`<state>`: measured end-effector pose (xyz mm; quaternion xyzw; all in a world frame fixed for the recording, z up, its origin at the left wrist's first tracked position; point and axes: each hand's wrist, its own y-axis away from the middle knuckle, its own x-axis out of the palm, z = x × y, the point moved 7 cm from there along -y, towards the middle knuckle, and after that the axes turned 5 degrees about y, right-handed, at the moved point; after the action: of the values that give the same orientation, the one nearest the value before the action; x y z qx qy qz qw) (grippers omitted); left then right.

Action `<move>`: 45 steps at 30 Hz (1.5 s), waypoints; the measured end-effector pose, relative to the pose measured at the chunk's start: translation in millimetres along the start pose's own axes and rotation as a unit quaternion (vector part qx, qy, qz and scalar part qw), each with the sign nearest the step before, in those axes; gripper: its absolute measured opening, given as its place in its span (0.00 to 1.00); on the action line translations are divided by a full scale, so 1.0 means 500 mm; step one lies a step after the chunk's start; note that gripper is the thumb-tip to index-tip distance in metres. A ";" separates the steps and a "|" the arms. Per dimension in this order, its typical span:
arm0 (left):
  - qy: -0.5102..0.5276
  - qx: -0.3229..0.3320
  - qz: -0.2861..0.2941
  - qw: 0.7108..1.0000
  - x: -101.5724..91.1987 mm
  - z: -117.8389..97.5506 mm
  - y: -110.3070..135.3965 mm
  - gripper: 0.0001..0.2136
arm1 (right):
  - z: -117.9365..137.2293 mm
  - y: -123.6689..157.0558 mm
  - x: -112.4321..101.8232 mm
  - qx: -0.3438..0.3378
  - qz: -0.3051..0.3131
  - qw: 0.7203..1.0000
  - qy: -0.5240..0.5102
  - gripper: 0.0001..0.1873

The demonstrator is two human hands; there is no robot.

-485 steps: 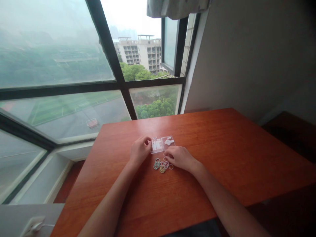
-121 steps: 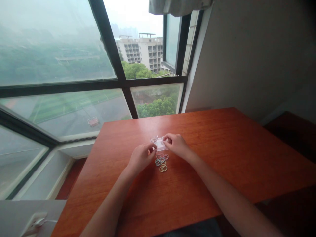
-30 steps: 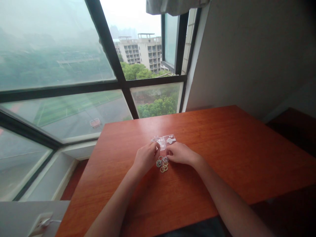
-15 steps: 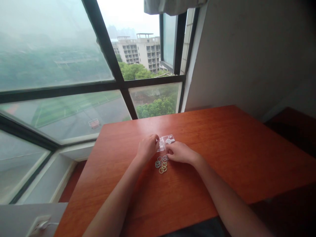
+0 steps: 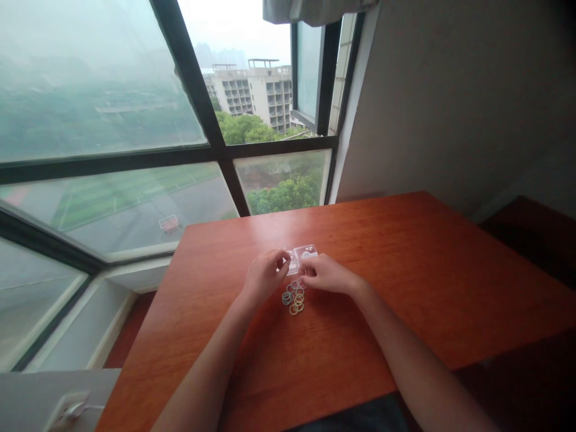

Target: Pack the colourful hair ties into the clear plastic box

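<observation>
A clear plastic box (image 5: pixel 306 251) lies opened flat on the table, with pale pieces or markings in it, partly covered by my hands. My left hand (image 5: pixel 266 271) is at the box's left side, thumb and forefinger curled together; what they hold, if anything, is too small to make out. On the box's near right side, my right hand (image 5: pixel 330 276) pinches at a small pale ring (image 5: pixel 302 283) at the edge of the ring pile. Just below the hands lie several thin rings, greyish-blue ones (image 5: pixel 287 298) on the left and yellowish ones (image 5: pixel 296 305) nearest me, some overlapping.
The reddish-brown wooden table (image 5: pixel 427 270) reaches far to the right. Large windows with a dark frame (image 5: pixel 171 158) stand beyond its far and left edges. A grey wall (image 5: pixel 432 108) rises at the right. A socket with a white plug (image 5: pixel 74 411) is low at the left.
My left hand has drawn slightly left and toward me from the box. At the upper edge of the pile, the pale rings near my right fingertips are arranged differently.
</observation>
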<state>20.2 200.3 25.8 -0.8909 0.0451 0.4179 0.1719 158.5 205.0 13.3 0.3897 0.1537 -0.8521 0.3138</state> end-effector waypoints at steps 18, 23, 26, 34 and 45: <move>0.144 -0.033 0.004 0.989 0.015 -0.002 -0.002 0.06 | -0.019 -0.007 -0.038 0.048 -0.189 0.981 0.010 0.07; 0.071 -0.053 -0.038 0.995 -0.003 0.018 -0.002 0.07 | -0.010 -0.001 -0.031 0.042 -0.125 0.990 0.046 0.06; 0.013 -0.067 -0.047 0.997 -0.012 0.026 -0.005 0.06 | -0.003 0.004 -0.018 0.044 -0.060 0.994 0.080 0.06; -0.059 -0.076 -0.043 0.994 -0.015 0.035 -0.026 0.05 | -0.005 0.008 0.005 0.068 0.029 0.987 0.143 0.07; -0.029 -0.055 -0.048 0.997 -0.015 0.048 -0.012 0.05 | -0.012 0.004 0.020 0.070 0.036 0.978 0.194 0.07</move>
<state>-0.9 213.6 18.9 -0.8877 -0.0254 0.4366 0.1440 158.2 202.5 1.8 0.5738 0.1371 -0.7572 0.2803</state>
